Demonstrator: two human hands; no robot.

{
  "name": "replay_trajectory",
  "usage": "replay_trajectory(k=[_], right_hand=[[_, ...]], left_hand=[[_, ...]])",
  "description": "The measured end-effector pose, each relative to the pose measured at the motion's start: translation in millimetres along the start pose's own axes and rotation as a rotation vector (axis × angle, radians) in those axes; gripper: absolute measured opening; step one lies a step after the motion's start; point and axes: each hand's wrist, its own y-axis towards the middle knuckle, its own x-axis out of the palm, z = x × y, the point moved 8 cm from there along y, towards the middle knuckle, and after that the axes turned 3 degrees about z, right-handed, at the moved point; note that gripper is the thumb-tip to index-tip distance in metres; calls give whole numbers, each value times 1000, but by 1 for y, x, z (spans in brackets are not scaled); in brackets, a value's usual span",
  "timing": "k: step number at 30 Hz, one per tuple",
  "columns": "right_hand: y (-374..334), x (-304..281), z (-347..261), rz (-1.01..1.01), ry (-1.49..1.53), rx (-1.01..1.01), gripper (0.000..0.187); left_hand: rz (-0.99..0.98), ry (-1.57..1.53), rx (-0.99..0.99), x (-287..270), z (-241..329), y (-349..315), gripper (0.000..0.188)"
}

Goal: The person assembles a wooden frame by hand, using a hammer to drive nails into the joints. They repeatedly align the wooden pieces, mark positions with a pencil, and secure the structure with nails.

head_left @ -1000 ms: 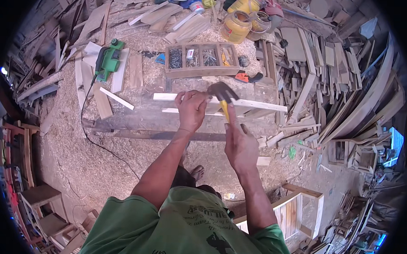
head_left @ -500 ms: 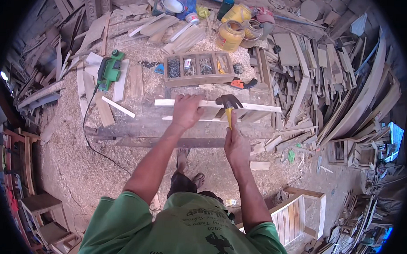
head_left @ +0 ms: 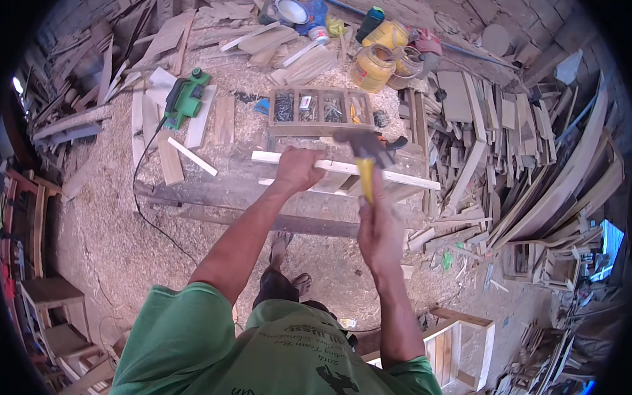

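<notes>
My left hand (head_left: 299, 170) is closed round the left part of a pale wooden strip (head_left: 407, 178), which is the top piece of a slatted wooden frame standing on the workbench (head_left: 232, 194). In my right hand (head_left: 381, 231) is a claw hammer (head_left: 365, 157) with a yellow handle; its head is blurred by motion above the strip, right of my left hand. A small nail seems to stand in the strip beside my left fingers, too small to be sure. Behind the strip sits a divided wooden box (head_left: 318, 131) with nails in its compartments.
A green electric planer (head_left: 187, 102) with a black cord lies on boards at the left. Yellow plastic jars (head_left: 373, 68) stand at the back. Scrap wood (head_left: 472, 119) is piled to the right. A slatted wooden piece (head_left: 457, 342) rests on the floor at lower right.
The hammer head has lifted off the strip and blurred, and my right hand has shifted a little right and down. My left hand still grips the strip. The whole view has shifted slightly.
</notes>
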Motion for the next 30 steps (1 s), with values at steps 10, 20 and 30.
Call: replay_trajectory(k=[10, 20, 30], right_hand=[[16, -31, -41, 327, 4, -339, 74], [35, -24, -44, 120, 35, -29, 72], [-15, 45, 37, -207, -43, 104, 75]], left_hand=[[-43, 2, -37, -3, 0, -3, 36], [-52, -9, -23, -3, -7, -9, 30], [-41, -20, -21, -7, 16, -7, 30]])
